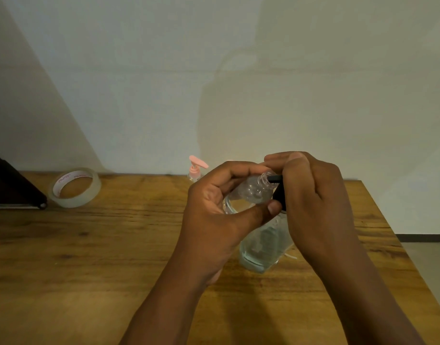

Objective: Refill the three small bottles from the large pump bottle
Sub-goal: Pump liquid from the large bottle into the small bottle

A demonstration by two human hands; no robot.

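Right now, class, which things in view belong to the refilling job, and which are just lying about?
Job: small clear bottle held in left hand; large pump bottle under right hand; pink-pump bottle.
Lying about: tape roll; dark object at table's left edge.

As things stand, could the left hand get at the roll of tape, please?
Probably yes, once freed: the left hand grips a small clear bottle, but bare table lies between it and the tape roll.

Your left hand (223, 205) curls around the small clear bottle (256, 190); your right hand (311, 195) curls just right of it, fingers over its neck.
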